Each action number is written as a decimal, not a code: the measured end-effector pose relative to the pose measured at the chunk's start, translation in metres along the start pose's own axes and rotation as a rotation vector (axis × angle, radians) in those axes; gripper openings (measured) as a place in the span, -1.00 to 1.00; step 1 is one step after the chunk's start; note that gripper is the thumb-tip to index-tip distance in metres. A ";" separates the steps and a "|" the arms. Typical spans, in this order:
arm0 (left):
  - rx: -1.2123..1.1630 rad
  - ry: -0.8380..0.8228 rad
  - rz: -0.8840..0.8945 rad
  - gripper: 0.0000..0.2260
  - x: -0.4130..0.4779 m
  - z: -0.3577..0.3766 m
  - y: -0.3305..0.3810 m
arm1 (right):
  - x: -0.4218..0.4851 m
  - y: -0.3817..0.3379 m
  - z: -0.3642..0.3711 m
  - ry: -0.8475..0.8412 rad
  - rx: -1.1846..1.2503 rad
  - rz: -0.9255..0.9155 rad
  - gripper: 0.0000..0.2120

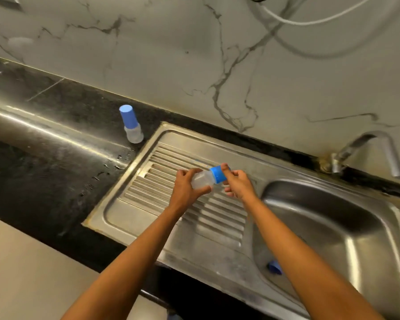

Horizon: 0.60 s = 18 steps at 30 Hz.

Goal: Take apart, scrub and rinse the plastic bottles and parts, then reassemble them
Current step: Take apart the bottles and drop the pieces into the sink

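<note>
Above the ribbed draining board, my left hand [185, 190] grips the clear body of a small plastic bottle [201, 180] that lies tilted on its side. My right hand [237, 184] pinches the bottle's blue screw collar [218, 173] at its right end. A second bottle [131, 124] with a tall blue cap stands upright on the dark counter, to the left of the sink unit. A blue plastic part [274, 267] lies in the basin near its front left wall, partly hidden by my right forearm.
The steel sink [333, 227] has its draining board [162, 197] on the left and its basin on the right. A metal tap [376, 153] stands at the back right. Water drops dot the black counter [56, 176]. A marble wall rises behind.
</note>
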<state>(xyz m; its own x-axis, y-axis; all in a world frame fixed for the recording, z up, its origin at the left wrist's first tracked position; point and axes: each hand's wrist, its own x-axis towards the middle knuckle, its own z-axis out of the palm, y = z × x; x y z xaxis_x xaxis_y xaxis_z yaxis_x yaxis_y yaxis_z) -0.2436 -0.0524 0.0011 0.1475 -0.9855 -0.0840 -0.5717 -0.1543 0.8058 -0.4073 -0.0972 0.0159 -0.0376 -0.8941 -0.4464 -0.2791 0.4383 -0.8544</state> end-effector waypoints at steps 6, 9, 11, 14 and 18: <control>-0.009 -0.188 0.059 -0.49 -0.029 0.067 0.038 | -0.013 0.036 -0.083 0.038 -0.162 0.018 -0.45; -0.148 -0.337 -0.097 -0.41 -0.042 0.095 0.057 | -0.020 0.051 -0.120 0.051 -0.118 0.003 -0.60; -0.459 -0.504 -0.278 -0.38 -0.048 0.112 0.065 | -0.026 0.057 -0.140 0.007 0.031 -0.014 -0.78; -0.940 -0.790 -0.507 -0.35 -0.057 0.131 0.072 | -0.027 0.064 -0.173 -0.060 0.520 -0.004 -0.83; -1.086 -0.890 -0.604 -0.40 -0.067 0.152 0.075 | -0.015 0.087 -0.229 0.061 0.961 0.069 -0.84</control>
<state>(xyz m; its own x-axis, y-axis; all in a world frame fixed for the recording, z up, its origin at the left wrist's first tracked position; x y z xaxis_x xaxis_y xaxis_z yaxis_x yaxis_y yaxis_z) -0.4192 -0.0089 -0.0218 -0.6101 -0.5783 -0.5416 0.3015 -0.8016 0.5162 -0.6503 -0.0673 0.0094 -0.0820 -0.8549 -0.5123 0.6295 0.3541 -0.6916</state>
